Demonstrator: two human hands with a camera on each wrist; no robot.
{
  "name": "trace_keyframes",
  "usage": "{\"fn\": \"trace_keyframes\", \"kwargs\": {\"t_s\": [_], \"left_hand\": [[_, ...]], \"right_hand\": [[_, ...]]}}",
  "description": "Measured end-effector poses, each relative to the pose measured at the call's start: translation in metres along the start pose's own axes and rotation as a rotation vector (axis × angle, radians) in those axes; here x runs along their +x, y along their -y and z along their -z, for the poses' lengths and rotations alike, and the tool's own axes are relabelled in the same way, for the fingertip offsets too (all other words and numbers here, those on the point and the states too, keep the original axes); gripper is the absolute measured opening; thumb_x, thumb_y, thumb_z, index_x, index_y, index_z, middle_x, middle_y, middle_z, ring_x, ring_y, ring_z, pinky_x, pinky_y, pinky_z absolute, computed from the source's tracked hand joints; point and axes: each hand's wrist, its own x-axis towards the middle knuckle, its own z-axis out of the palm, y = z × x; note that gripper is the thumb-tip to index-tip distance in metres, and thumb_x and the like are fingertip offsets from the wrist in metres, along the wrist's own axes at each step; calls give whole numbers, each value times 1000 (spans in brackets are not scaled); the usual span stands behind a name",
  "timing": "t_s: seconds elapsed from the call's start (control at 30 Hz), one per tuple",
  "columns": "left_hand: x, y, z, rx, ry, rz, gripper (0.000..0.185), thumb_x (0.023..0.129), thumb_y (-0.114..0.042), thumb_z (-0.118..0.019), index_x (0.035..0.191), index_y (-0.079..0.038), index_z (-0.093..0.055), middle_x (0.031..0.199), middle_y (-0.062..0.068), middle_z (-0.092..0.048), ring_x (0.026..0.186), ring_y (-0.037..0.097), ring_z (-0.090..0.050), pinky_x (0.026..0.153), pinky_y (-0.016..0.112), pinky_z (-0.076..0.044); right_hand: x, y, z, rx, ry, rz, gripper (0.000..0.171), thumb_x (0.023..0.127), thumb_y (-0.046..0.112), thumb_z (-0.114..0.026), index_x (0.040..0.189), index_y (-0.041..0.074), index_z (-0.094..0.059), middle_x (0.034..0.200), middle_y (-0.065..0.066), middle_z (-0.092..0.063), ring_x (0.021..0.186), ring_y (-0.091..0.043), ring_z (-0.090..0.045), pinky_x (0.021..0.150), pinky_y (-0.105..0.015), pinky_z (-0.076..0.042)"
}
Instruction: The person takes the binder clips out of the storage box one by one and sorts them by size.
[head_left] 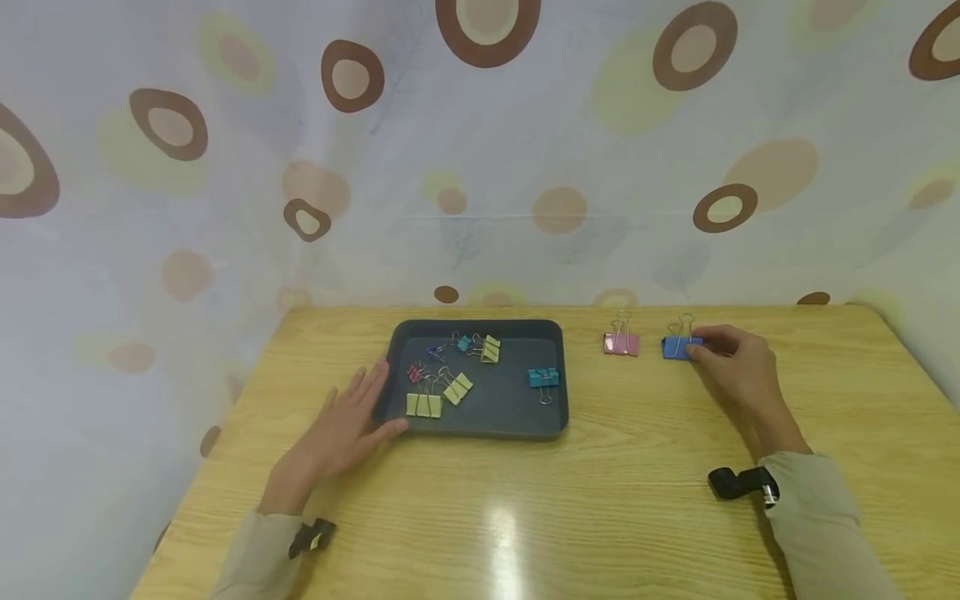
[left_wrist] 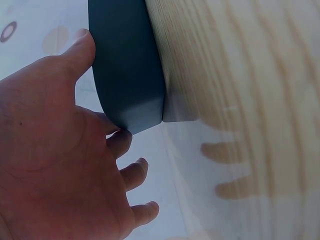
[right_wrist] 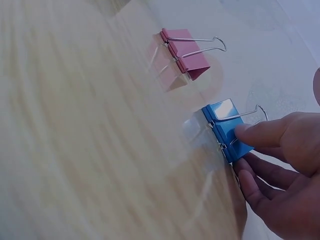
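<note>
— Wooden counter [head_left: 600, 500], both hands on it?

— Yes. Left hand [head_left: 341, 429] lies open, fingers straight, resting against the near left corner of the dark tray [head_left: 551, 333].

— And the right hand [head_left: 735, 358]?

— It pinches the blue binder clip [head_left: 678, 347] toward the counter's far right edge. The pink binder clip [head_left: 622, 342] stands just beside it, apart, between clip and tray.

— Inside the tray?

— Yellow, teal and small clips, scattered.

Makeshift recording booth: wooden table [head_left: 615, 492] against a hung spotted curtain [head_left: 480, 150].

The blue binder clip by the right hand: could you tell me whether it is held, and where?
The right hand pinches the blue binder clip at its body's end.
</note>
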Motion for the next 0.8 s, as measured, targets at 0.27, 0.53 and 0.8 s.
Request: {"fn": "trace_keyframes", "kwargs": {"t_s": [0.27,0.53,0.8], "left_hand": [[2,0,1,7,-8,-5,93,101,-60,-53,165,-4,-13,171,12,-12,155,43,-10,119,71,-8],[-1,-1,1,-2,0,0,92,102,-59,-53,165,-6,-12,171,11,-11,155,43,-8,119,70,-7],[0,-2,2,5,-4,-11,91,102,-57,-54,164,-3,-14,171,12,-11,155,44,-9,118,71,-8]], "right_hand": [[-3,5,13,85,38,-51,53,102,39,-64,138,1,-61,130,-21,-63,92,11,-52,77,-10,-45],[-5,19,18,146,-35,59,46,100,29,-69,133,-3,-63,126,-19,-64,94,11,-54,75,-6,-47],[-8,41,12,171,-26,77,46,100,28,-69,134,-2,-61,130,-21,-61,97,11,-53,74,-6,-49]]}}
